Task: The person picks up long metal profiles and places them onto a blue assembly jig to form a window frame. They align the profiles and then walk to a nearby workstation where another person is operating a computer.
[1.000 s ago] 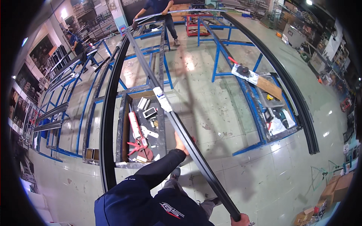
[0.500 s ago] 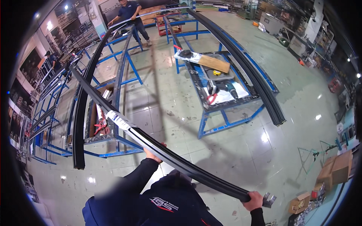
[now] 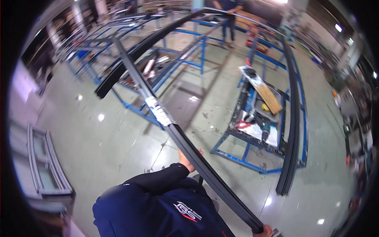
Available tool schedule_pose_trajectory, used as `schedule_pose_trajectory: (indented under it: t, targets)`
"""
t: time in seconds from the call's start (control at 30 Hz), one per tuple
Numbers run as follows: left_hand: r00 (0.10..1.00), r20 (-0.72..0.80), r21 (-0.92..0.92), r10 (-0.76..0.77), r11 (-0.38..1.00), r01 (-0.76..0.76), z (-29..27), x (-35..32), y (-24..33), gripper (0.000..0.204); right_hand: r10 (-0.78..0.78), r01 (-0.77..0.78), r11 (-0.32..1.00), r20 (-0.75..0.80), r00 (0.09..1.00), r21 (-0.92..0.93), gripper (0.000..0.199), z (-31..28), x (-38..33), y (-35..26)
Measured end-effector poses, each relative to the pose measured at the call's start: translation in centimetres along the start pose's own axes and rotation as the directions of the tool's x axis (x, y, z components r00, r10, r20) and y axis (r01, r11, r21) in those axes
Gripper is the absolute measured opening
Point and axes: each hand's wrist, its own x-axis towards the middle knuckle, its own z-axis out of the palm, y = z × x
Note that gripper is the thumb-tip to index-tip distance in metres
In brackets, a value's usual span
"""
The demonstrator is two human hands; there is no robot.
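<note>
**Long black bar carried in both hands**

I see my left hand (image 3: 187, 160) wrapped around a long black bar (image 3: 189, 148), with the fingers curled over its upper edge just below the centre of the frame. My right hand (image 3: 267, 230) grips the bar's near end at the bottom edge, right of centre; only the knuckles show there. The bar runs diagonally from that end up to the upper left of the frame, and a white label (image 3: 160, 111) is wrapped around it partway along.

To the right of centre stands a blue-framed worktop (image 3: 252, 164) with a wooden board (image 3: 269, 97) and a drill (image 3: 265, 128) on it. A curved black strip (image 3: 293, 118) rests along its right side. At the top of the frame another person (image 3: 229, 12) stands beside more blue racks (image 3: 189, 47). The floor (image 3: 118, 138) is pale green and glossy.
</note>
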Motion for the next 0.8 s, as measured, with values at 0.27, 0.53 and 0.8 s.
schedule_pose_trajectory:
  t: [0.27, 0.53, 0.8]
  targets:
    - [0.970, -0.193, -0.080, 0.145, 0.983, -0.163, 0.7, -6.8, -14.7, 0.065, -0.053, 0.061, 0.997, 0.183, 0.982, -0.039, 0.036, -2.9, 1.5, 16.8]
    - [0.951, -0.293, -0.177, 0.099, 0.972, -0.155, 1.6, -12.7, -28.2, 0.059, -0.238, 0.250, 0.967, 0.170, 0.956, -0.057, 0.029, -5.8, 2.5, 34.1]
    - [0.944, -0.323, -0.265, 0.066, 0.951, -0.157, -0.1, -12.9, -35.0, 0.067, -0.243, 0.279, 0.958, 0.321, 0.915, -0.071, 0.030, -8.8, 6.0, 38.3]
